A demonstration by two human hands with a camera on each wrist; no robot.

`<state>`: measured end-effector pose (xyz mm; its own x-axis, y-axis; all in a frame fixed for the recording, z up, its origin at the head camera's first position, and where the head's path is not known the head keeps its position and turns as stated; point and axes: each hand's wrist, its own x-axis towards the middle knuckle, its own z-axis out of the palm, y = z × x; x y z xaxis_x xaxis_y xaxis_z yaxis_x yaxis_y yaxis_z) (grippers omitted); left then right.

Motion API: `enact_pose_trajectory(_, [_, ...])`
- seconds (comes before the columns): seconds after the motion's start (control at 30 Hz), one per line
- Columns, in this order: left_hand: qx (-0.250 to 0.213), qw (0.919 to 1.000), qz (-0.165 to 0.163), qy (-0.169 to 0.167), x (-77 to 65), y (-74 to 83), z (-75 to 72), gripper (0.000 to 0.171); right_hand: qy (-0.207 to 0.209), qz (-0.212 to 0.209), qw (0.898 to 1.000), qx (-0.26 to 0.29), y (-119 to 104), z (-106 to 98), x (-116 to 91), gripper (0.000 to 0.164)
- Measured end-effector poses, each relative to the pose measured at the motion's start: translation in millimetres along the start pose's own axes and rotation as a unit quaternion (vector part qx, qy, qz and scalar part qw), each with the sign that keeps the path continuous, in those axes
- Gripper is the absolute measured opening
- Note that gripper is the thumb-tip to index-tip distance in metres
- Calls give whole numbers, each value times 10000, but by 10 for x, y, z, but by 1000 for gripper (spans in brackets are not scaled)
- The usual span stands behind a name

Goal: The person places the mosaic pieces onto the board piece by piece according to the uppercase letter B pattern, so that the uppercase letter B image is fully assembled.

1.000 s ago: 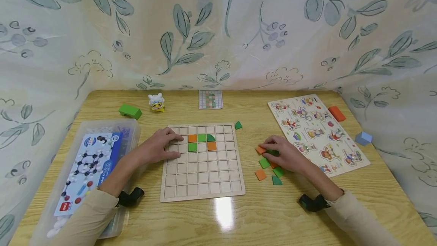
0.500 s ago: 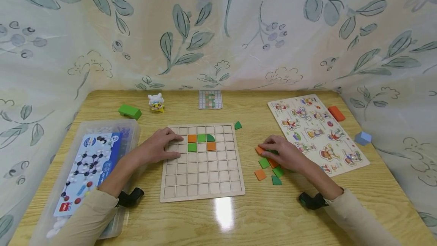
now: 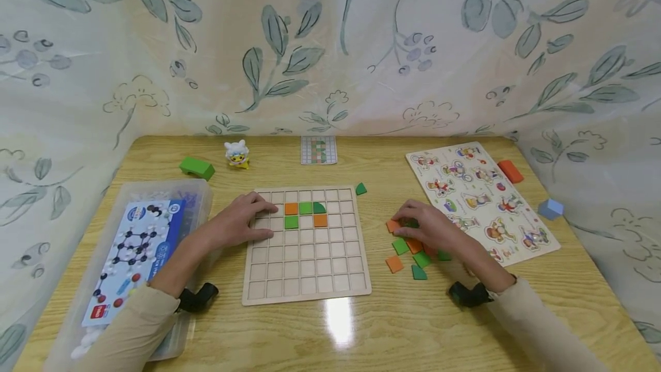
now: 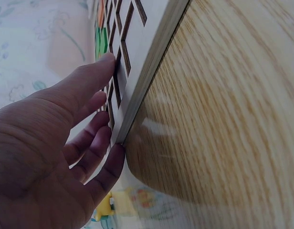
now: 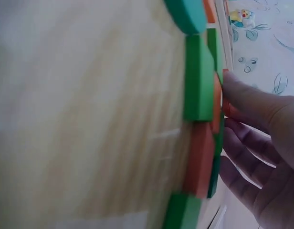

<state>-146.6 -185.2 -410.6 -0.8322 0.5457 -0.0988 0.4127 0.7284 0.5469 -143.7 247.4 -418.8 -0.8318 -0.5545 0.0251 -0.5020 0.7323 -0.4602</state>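
My left hand (image 3: pixel 240 221) rests on the left edge of a wooden grid board (image 3: pixel 361 280), thumb and fingers spread apart. In the left wrist view its thumb (image 4: pixel 92 76) lies over the board's face. Several tiles sit in the grid's upper cells: orange squares, light green squares and a dark green quarter-round (image 3: pixel 319 208). My right hand (image 3: pixel 431 225) is over a loose pile of tiles and pinches an orange square tile (image 3: pixel 393 227) at the pile's far left. Beside it lie a green square (image 3: pixel 400 246), an orange square (image 3: pixel 395 264) and a dark green quarter-round (image 3: pixel 419 272). The hand partly hides other tiles.
A small pattern card (image 3: pixel 318 150) lies behind the board, near a lone green quarter-round (image 3: pixel 361 189). A picture puzzle board (image 3: pixel 485 200) is at right, with red (image 3: pixel 510 171) and blue (image 3: pixel 551 209) blocks. Left stand a clear box (image 3: pixel 198 234), green block (image 3: pixel 197 168) and figurine (image 3: pixel 237 154).
My right hand has shifted slightly up and away, uncovering more of the tiles under it. The left hand and the tiles in the grid stay where they were.
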Motion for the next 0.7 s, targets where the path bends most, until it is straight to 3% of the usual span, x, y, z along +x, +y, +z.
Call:
enact_pose_trajectory(0.13, [26,10000,-59,-37,19,-1,3,51,-37,-120,9989,444,-154,37,113,24])
enact_pose_trajectory(0.33, [4,9999,-90,-73,26,9,-16,54,-334,-364,9941,962,-690,238,414,25])
enact_pose_trajectory(0.53, [-25,9999,-117,30,29,15,-8,53,-625,-558,9942,671,-1180,462,768,23])
enact_pose_trajectory(0.7, [42,9998,-176,119,18,25,3,51,-741,-553,9945,494,-1413,597,937,24])
